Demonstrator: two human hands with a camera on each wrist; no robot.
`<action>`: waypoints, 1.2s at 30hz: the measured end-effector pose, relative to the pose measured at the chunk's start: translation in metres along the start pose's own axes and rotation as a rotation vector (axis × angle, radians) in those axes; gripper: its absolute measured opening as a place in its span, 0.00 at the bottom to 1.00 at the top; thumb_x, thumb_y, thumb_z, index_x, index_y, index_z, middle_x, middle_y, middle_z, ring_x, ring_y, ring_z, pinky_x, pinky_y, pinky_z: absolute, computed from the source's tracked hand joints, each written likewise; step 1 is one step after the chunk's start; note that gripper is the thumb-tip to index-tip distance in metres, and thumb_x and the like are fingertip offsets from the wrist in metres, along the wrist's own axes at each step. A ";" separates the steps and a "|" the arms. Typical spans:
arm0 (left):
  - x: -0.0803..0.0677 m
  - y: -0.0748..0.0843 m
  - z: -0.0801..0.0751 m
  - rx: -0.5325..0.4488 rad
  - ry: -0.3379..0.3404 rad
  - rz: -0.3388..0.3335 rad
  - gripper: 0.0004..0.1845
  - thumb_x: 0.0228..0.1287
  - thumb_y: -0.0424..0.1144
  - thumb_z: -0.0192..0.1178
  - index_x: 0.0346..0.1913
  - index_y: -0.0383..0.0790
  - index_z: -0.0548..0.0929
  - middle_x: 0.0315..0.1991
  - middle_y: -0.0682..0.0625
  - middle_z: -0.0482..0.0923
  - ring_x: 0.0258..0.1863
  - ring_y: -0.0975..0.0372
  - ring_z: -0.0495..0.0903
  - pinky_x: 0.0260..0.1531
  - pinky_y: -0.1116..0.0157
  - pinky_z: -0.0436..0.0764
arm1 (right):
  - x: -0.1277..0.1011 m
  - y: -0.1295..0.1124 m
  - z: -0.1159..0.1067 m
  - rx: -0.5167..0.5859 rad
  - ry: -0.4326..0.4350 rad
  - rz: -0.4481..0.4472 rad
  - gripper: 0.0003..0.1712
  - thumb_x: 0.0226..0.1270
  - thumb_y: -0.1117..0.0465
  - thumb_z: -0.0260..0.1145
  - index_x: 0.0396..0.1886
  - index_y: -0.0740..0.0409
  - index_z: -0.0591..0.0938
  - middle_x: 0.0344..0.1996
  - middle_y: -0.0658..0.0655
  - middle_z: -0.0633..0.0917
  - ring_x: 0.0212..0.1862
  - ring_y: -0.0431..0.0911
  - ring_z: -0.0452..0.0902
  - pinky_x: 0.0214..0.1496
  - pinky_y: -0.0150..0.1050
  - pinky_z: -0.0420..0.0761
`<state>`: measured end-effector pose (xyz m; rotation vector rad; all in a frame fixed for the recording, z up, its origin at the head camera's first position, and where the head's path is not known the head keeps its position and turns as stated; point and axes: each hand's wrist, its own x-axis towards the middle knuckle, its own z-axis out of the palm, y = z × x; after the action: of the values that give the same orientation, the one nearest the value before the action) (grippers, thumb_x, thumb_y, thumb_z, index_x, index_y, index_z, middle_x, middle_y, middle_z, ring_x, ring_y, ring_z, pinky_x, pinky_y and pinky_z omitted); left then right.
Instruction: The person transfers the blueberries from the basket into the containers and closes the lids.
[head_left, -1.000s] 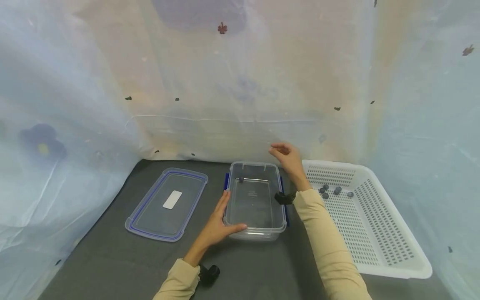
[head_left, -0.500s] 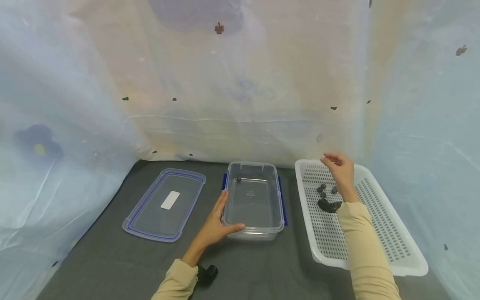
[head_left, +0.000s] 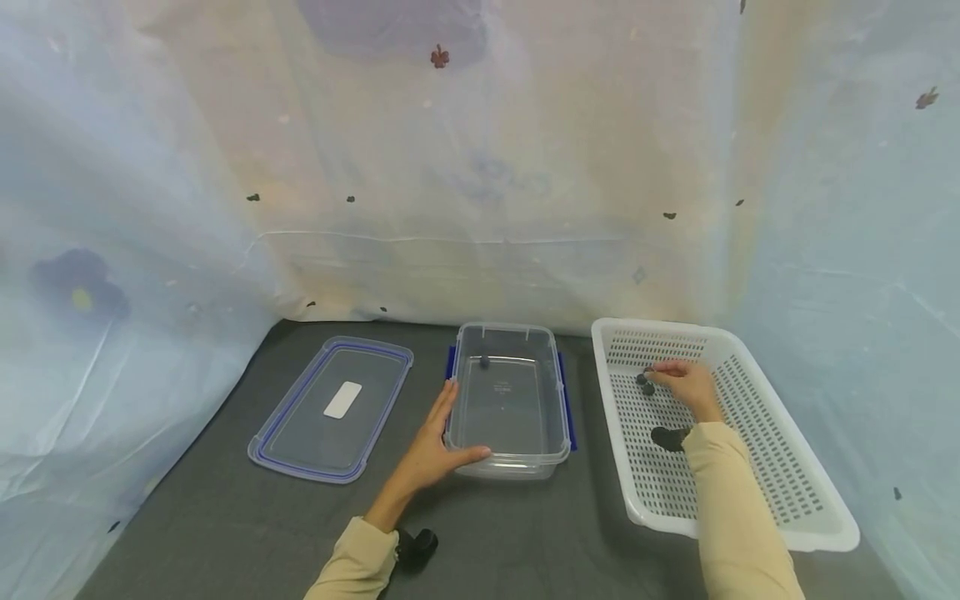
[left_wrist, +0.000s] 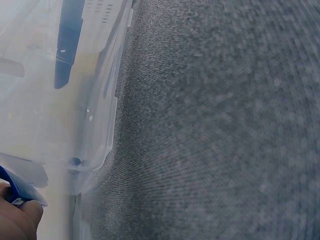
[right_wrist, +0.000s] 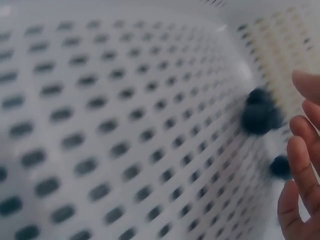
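Note:
My left hand (head_left: 431,452) rests against the near left corner of a clear plastic food container (head_left: 517,458), fingers straight along its side and thumb over the front rim. In the left wrist view, fingertips (left_wrist: 22,212) touch a blue side latch (left_wrist: 17,189). A single blueberry (head_left: 483,362) lies at the container's far left. My right hand (head_left: 688,387) reaches into a white slotted basket (head_left: 617,450), thumb and forefinger right beside several blueberries (head_left: 648,389). In the right wrist view, its fingers are loosely bent and apart from the dark blueberries (right_wrist: 257,117).
A clear lid (head_left: 315,442) with a blue seal and a white label (head_left: 342,400) lies flat left of the container. Dark grey cloth (head_left: 495,542) covers the table. A pale patterned sheet (head_left: 480,258) hangs behind and at both sides.
My right hand has moved from above the container's far right side to over the basket, then down to the blueberries. The left hand stays at the container.

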<state>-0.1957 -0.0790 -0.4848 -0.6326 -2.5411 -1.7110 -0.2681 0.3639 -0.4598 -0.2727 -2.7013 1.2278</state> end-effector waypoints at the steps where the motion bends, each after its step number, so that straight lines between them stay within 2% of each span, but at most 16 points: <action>1: 0.000 0.000 0.000 0.001 -0.002 0.000 0.60 0.47 0.49 0.77 0.78 0.42 0.48 0.77 0.43 0.39 0.74 0.48 0.42 0.66 0.41 0.49 | 0.000 0.003 0.001 -0.001 -0.017 0.001 0.22 0.60 0.57 0.73 0.47 0.71 0.82 0.44 0.67 0.84 0.47 0.58 0.77 0.46 0.48 0.73; 5: 0.000 0.000 0.000 0.005 -0.004 0.001 0.60 0.48 0.50 0.76 0.78 0.42 0.48 0.77 0.43 0.39 0.74 0.48 0.43 0.65 0.40 0.49 | -0.003 0.011 0.004 -0.014 -0.073 0.029 0.24 0.56 0.60 0.75 0.47 0.73 0.81 0.42 0.68 0.84 0.46 0.59 0.78 0.48 0.50 0.73; 10: 0.000 0.001 -0.001 0.010 -0.004 -0.006 0.60 0.48 0.50 0.76 0.78 0.44 0.48 0.78 0.45 0.39 0.74 0.49 0.43 0.65 0.40 0.49 | -0.004 0.015 0.007 -0.050 -0.079 0.038 0.25 0.53 0.63 0.77 0.47 0.72 0.80 0.40 0.67 0.85 0.46 0.61 0.80 0.52 0.54 0.74; 17: -0.001 0.004 -0.002 -0.003 -0.003 -0.003 0.60 0.48 0.50 0.76 0.78 0.42 0.48 0.78 0.44 0.39 0.73 0.46 0.43 0.64 0.38 0.51 | 0.000 0.019 0.010 -0.095 -0.083 0.007 0.23 0.54 0.63 0.75 0.47 0.71 0.82 0.42 0.67 0.85 0.47 0.62 0.79 0.52 0.56 0.74; 20: -0.001 0.004 -0.002 -0.008 -0.007 -0.013 0.60 0.48 0.50 0.76 0.78 0.42 0.48 0.78 0.45 0.39 0.74 0.47 0.43 0.65 0.39 0.51 | 0.001 0.017 0.010 -0.077 -0.062 0.019 0.22 0.57 0.62 0.74 0.48 0.71 0.81 0.45 0.69 0.84 0.47 0.61 0.78 0.50 0.55 0.75; 22: -0.001 0.004 -0.002 -0.007 -0.009 -0.023 0.60 0.47 0.51 0.76 0.78 0.43 0.48 0.78 0.46 0.39 0.74 0.48 0.43 0.65 0.39 0.50 | 0.001 0.013 0.007 -0.052 -0.033 0.033 0.23 0.59 0.60 0.72 0.50 0.71 0.81 0.46 0.69 0.83 0.47 0.60 0.78 0.48 0.52 0.74; 28: -0.001 0.003 -0.001 -0.010 -0.007 -0.016 0.60 0.47 0.51 0.76 0.78 0.43 0.48 0.78 0.46 0.39 0.74 0.49 0.43 0.66 0.40 0.50 | 0.006 -0.009 -0.002 0.086 0.063 0.055 0.26 0.63 0.56 0.70 0.55 0.69 0.79 0.50 0.68 0.82 0.52 0.56 0.76 0.56 0.52 0.72; 33: -0.001 0.003 -0.001 -0.001 -0.003 -0.003 0.60 0.47 0.52 0.76 0.78 0.42 0.49 0.77 0.44 0.40 0.74 0.48 0.43 0.65 0.40 0.50 | 0.007 -0.034 -0.009 0.192 0.134 0.041 0.28 0.62 0.53 0.71 0.55 0.66 0.80 0.43 0.55 0.83 0.44 0.41 0.76 0.52 0.42 0.74; 36: -0.001 0.002 -0.001 -0.006 -0.008 -0.008 0.60 0.47 0.51 0.76 0.78 0.43 0.48 0.78 0.44 0.39 0.74 0.48 0.43 0.65 0.39 0.50 | 0.007 -0.050 -0.013 0.235 0.159 0.033 0.29 0.62 0.50 0.71 0.56 0.64 0.80 0.40 0.48 0.82 0.43 0.37 0.74 0.54 0.42 0.72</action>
<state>-0.1944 -0.0801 -0.4828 -0.6310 -2.5483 -1.7233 -0.2769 0.3422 -0.4127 -0.3671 -2.4008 1.4505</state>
